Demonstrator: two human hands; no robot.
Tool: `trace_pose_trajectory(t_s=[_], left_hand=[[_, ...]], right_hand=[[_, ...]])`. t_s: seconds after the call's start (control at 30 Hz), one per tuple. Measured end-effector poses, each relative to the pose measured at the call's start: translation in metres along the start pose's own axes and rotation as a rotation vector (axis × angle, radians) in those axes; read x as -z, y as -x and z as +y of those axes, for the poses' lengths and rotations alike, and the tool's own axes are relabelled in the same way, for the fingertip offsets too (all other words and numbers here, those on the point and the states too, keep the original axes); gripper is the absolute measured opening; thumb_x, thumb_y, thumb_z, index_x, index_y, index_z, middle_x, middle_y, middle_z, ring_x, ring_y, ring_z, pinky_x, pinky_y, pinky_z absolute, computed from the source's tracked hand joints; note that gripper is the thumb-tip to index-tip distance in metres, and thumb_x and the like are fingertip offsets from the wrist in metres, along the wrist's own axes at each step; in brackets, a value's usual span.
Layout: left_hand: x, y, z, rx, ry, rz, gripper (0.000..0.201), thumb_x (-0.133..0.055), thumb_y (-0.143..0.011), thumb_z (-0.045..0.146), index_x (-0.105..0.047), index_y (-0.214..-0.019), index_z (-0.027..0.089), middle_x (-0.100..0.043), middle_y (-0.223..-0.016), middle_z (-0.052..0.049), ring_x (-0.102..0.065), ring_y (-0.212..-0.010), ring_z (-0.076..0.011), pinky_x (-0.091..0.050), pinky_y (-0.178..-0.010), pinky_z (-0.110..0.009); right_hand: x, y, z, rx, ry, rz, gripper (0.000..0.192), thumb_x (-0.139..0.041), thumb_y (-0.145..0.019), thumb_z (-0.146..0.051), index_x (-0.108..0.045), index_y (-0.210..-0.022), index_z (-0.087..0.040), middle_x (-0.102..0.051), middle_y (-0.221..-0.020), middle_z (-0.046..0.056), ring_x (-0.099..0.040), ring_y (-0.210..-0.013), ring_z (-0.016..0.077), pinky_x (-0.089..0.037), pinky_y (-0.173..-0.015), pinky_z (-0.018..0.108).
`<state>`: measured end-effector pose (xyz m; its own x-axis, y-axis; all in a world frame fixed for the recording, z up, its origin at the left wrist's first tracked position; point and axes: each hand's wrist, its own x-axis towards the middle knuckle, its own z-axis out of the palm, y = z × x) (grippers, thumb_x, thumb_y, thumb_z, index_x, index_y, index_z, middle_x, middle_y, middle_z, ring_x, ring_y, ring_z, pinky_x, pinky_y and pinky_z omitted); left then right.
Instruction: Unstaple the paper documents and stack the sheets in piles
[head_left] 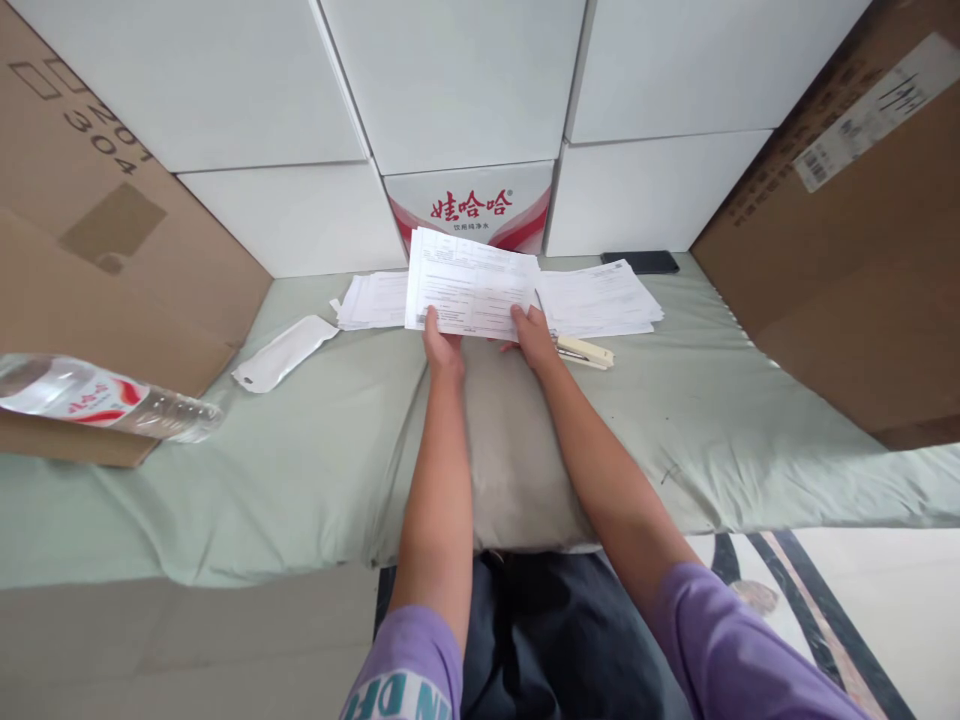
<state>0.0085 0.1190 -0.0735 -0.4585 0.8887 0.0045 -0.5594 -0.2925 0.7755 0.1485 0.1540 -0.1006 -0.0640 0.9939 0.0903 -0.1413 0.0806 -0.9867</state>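
Both-handed: left hand point(442, 345), right hand point(534, 335) grip printed white sheets point(471, 283).

Both hands grip one sheaf of printed forms point(471, 280) by its lower edge: left hand point(442, 346) at the left corner, right hand point(534, 335) at the right. Paper stacks flank it on the pale green sheet point(300, 450). Beige stapler point(585, 351) just right of right hand. Black phone point(639, 262) behind. Water bottle point(105, 398) far left.

A held sheaf of papers point(471, 285) stood between two paper stacks, left point(373, 300) and right point(600, 298); a stapler point(585, 352) lay just right of it; a phone point(639, 262) lay behind.
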Motion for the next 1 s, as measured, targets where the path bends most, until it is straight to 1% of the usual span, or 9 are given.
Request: trace_pose_trajectory(t_s=[0.1,0.17,0.3,0.4,0.5,0.6,0.73,0.87,1.0], left_hand=[[0.0020,-0.0021,0.0014,-0.003,-0.027,0.026,0.058,-0.052,-0.096,0.059,-0.061,-0.139,0.020,-0.061,-0.144,-0.014,-0.058,-0.134,-0.0257,-0.053,-0.106,-0.037],[0.0023,-0.0031,0.0016,-0.018,-0.065,0.058,0.058,-0.055,-0.096,0.058,-0.060,-0.140,0.020,-0.062,-0.142,-0.014,-0.059,-0.133,-0.0251,-0.053,-0.106,-0.036],[0.0015,-0.0039,0.0023,-0.033,-0.083,0.095,0.056,-0.057,-0.096,0.054,-0.057,-0.143,0.023,-0.064,-0.141,-0.011,-0.059,-0.133,-0.0217,-0.053,-0.107,-0.032],[0.0020,-0.0042,0.0034,-0.043,-0.089,0.108,0.057,-0.061,-0.094,0.054,-0.057,-0.142,0.024,-0.063,-0.142,-0.010,-0.060,-0.131,-0.0222,-0.055,-0.105,-0.033],[0.0039,-0.0043,0.0043,-0.095,-0.070,0.095,0.057,-0.066,-0.091,0.051,-0.059,-0.140,0.023,-0.063,-0.142,-0.011,-0.061,-0.131,-0.0232,-0.056,-0.105,-0.034],[0.0048,-0.0032,0.0050,-0.110,-0.051,0.077,0.055,-0.069,-0.089,0.051,-0.062,-0.136,0.024,-0.065,-0.140,-0.011,-0.062,-0.130,-0.0238,-0.056,-0.104,-0.036],[0.0034,-0.0016,0.0063,-0.082,-0.065,0.086,0.056,-0.069,-0.088,0.053,-0.062,-0.136,0.025,-0.064,-0.141,-0.010,-0.062,-0.130,-0.0231,-0.056,-0.104,-0.035],[0.0042,-0.0040,0.0072,-0.041,-0.039,0.083,0.058,-0.060,-0.092,0.059,-0.062,-0.137,0.023,-0.062,-0.143,-0.012,-0.061,-0.130,-0.0229,-0.056,-0.102,-0.033],[0.0065,-0.0065,0.0097,-0.026,-0.001,0.048,0.064,-0.042,-0.097,0.066,-0.061,-0.139,0.021,-0.060,-0.145,-0.013,-0.060,-0.131,-0.0223,-0.056,-0.100,-0.031]], right_hand=[[-0.0015,0.0007,0.0013,0.020,0.002,-0.007,0.061,-0.057,-0.083,-0.073,-0.064,-0.115,-0.021,-0.074,-0.094,0.010,-0.074,-0.087,0.0308,-0.064,-0.064,0.053],[-0.0010,-0.0002,0.0019,0.018,0.000,0.019,0.061,-0.059,-0.081,-0.073,-0.065,-0.112,-0.021,-0.074,-0.095,0.010,-0.073,-0.086,0.0297,-0.065,-0.065,0.052],[0.0005,-0.0033,0.0035,0.003,-0.019,0.083,0.059,-0.064,-0.077,-0.072,-0.066,-0.106,-0.021,-0.073,-0.096,0.009,-0.071,-0.092,0.0284,-0.066,-0.072,0.053],[0.0007,-0.0050,0.0046,0.011,-0.026,0.086,0.061,-0.065,-0.076,-0.074,-0.066,-0.106,-0.022,-0.072,-0.093,0.008,-0.071,-0.092,0.0283,-0.066,-0.074,0.053],[0.0005,-0.0056,0.0053,0.020,-0.033,0.086,0.065,-0.065,-0.073,-0.077,-0.066,-0.106,-0.021,-0.072,-0.092,0.008,-0.071,-0.090,0.0283,-0.066,-0.073,0.053],[0.0005,-0.0062,0.0059,0.017,-0.031,0.082,0.067,-0.062,-0.074,-0.078,-0.064,-0.109,-0.021,-0.072,-0.095,0.009,-0.071,-0.091,0.0282,-0.066,-0.072,0.052],[0.0007,-0.0071,0.0068,0.004,-0.022,0.091,0.067,-0.052,-0.081,-0.079,-0.062,-0.112,-0.021,-0.072,-0.102,0.010,-0.071,-0.095,0.0270,-0.066,-0.071,0.048],[0.0006,-0.0058,0.0056,0.029,-0.035,0.122,0.066,-0.046,-0.085,-0.078,-0.059,-0.118,-0.022,-0.070,-0.110,0.010,-0.070,-0.096,0.0251,-0.065,-0.070,0.045],[0.0000,-0.0029,0.0031,0.056,-0.007,0.152,0.065,-0.042,-0.088,-0.077,-0.058,-0.120,-0.023,-0.069,-0.114,0.010,-0.070,-0.094,0.0243,-0.065,-0.071,0.045]])
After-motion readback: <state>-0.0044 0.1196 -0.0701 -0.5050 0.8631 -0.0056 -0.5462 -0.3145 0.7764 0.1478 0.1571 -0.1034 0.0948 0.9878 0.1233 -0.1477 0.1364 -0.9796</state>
